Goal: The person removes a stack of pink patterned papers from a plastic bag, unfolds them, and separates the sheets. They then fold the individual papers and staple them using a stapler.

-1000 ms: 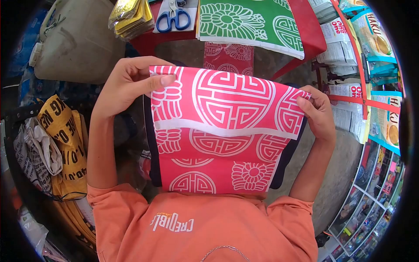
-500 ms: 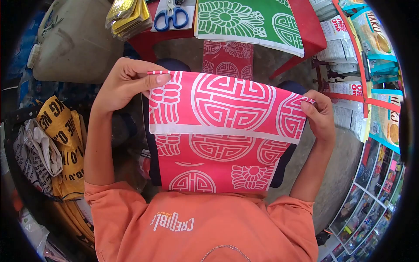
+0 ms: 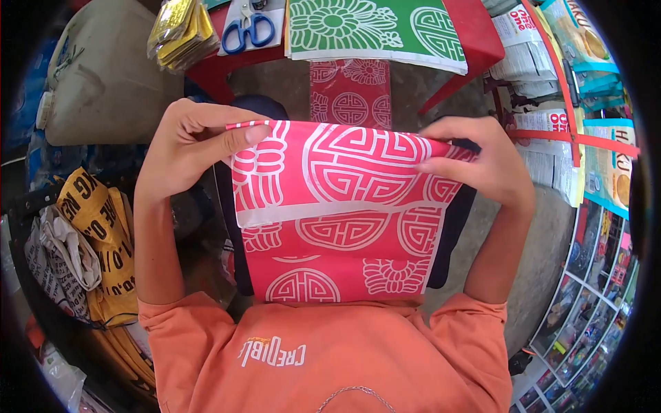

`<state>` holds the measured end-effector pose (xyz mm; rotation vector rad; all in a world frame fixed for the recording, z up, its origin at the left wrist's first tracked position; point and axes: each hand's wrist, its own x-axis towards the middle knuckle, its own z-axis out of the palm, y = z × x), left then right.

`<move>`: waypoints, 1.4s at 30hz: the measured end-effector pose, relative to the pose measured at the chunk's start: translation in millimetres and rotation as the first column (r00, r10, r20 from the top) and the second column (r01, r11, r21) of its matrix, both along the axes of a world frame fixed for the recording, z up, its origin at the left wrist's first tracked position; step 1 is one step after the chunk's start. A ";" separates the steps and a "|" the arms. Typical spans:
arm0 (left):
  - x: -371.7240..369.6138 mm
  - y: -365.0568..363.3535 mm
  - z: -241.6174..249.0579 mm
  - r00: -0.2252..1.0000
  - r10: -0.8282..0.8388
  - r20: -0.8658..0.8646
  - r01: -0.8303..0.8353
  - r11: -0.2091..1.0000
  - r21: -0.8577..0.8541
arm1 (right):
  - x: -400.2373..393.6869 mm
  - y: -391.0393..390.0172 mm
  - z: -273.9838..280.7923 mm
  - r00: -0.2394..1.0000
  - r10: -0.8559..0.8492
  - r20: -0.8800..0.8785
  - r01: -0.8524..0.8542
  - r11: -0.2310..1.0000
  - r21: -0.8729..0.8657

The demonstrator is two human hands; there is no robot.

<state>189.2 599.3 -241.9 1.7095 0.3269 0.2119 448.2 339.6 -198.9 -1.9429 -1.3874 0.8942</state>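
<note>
A pink sheet [image 3: 358, 165] with white round and floral patterns hangs over my lap, its top part folded over with a white edge showing. My left hand [image 3: 206, 141] pinches its upper left corner between thumb and fingers. On the right, my right hand [image 3: 475, 155] has thumb and fingers closed on the top edge, a little in from the corner. The lower part of the sheet lies against my thighs and the orange shirt.
Ahead is a red stool [image 3: 475, 34] bearing green patterned sheets [image 3: 372, 27], blue-handled scissors [image 3: 248, 33] and yellow packets [image 3: 180, 34]. A beige container [image 3: 110, 76] stands at left. Hanging packets [image 3: 606, 158] and a wire rack [image 3: 585, 303] are at right.
My right hand has moved inward along the top edge, and the sheet's right side has bunched under it. My left hand still holds its corner. The view has shifted slightly.
</note>
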 end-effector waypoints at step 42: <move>37.6 -11.2 35.2 0.949 -0.300 -0.102 0.315 0.869 0.380 | -13.4 35.3 1.4 0.975 0.217 0.042 -0.221 0.958 0.184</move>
